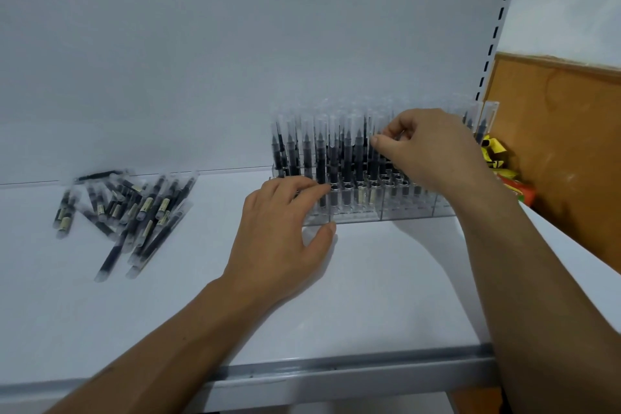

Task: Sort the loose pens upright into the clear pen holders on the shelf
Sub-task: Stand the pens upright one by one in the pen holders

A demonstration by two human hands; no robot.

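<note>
Dozens of standing pens (322,158) fill the clear pen holders (356,213), a row of transparent boxes toward the back right of the white shelf (353,296). Each pen stands with its long axis vertical. The writing tip points up under a translucent cap, and the dark barrel sits down in a compartment. Silver bands and pale labels show low on the front rows.

The loose pens (131,215) lie flat in a heap on the left of the shelf, well apart from the holders. Most of them run diagonally from near left to far right, and a few lie across the others. They have the same dark barrels, frosted caps and cream labels.

The left hand (285,228) is spread at the holders' front left corner. Its nearly straight fingers rest on the front edge among the pens, and its thumb lies against the base. It grips nothing.

The right hand (426,151) hovers over the middle of the rows with its fingers curled. Thumb and forefinger pinch the cap end of a pen (372,153) standing there, though blur hides the exact contact.

Yellow packets (495,158) lie just beyond the holders' right end.
</note>
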